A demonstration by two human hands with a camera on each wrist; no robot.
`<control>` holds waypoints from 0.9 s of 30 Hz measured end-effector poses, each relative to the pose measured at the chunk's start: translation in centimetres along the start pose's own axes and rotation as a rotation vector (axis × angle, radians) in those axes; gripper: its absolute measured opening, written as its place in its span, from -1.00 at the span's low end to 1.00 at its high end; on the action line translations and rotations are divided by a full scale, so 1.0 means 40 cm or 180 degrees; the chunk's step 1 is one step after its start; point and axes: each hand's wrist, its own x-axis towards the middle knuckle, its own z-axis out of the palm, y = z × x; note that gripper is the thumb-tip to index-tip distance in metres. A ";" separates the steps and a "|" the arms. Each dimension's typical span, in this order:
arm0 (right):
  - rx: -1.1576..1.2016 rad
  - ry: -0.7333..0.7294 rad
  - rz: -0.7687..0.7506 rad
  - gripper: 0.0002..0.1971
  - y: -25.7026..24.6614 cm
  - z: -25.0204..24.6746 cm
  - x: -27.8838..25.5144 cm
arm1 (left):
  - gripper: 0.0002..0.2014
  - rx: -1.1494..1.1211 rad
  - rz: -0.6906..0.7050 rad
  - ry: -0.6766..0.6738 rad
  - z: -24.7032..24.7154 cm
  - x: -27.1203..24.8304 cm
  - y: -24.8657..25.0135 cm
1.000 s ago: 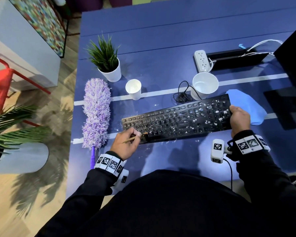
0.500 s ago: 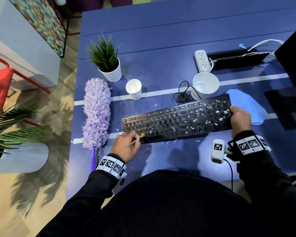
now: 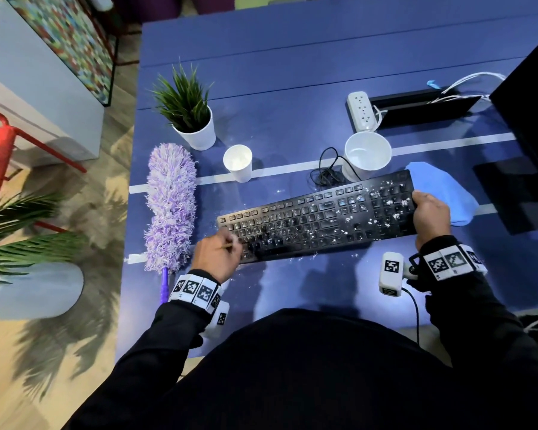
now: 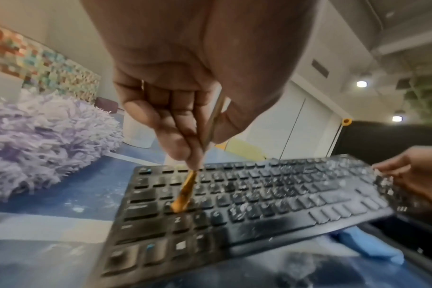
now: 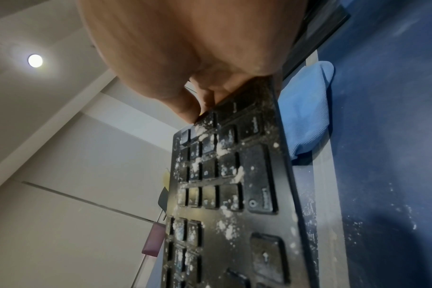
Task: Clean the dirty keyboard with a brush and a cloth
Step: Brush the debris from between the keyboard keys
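Now we're brushing: our left hand [image 3: 218, 256] pinches the thin brush [image 4: 183, 196], bristles down on the near-left keys of the keyboard [image 3: 320, 221]. We should keep strokes short, flicking the white crumbs toward the table [image 3: 292, 88], working rightward (most mess sits there). Our right hand [image 3: 430, 212] grips the keyboard's right end, steadying it. Beyond it lies the blue cloth [image 3: 441, 187], untouched.

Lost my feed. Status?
Left hand pinches brush, bristles on keyboard. Right hand grips keyboard's right end. Cloth unused. Nothing in the way.
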 end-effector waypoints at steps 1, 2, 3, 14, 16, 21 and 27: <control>-0.0004 -0.0010 -0.0068 -0.72 0.002 0.000 0.001 | -0.82 -0.0359 0.0125 -0.0056 -0.001 0.003 0.011; 0.0021 -0.0026 -0.0138 -0.70 0.005 0.003 0.001 | -0.82 -0.0661 0.0264 -0.0138 -0.002 0.004 0.028; 0.0036 -0.0017 -0.0173 -0.71 0.006 0.003 0.001 | -0.85 -0.0851 0.0377 -0.0224 -0.001 0.005 0.051; 0.0148 0.0005 -0.0114 -0.68 -0.001 0.001 -0.004 | -0.76 -0.0830 0.0238 -0.0297 0.020 0.025 0.068; 0.0030 -0.0016 -0.0011 -0.74 -0.005 0.001 -0.004 | -0.86 -0.0655 0.0052 -0.0315 0.018 0.022 0.053; -0.0028 -0.0006 0.0001 -0.76 -0.001 -0.002 0.004 | -0.87 0.0105 -0.0172 0.0019 -0.004 0.017 0.006; -0.0034 -0.0035 -0.0029 -0.77 -0.007 0.003 0.005 | -0.76 -0.0850 0.0551 -0.0476 0.030 0.004 0.058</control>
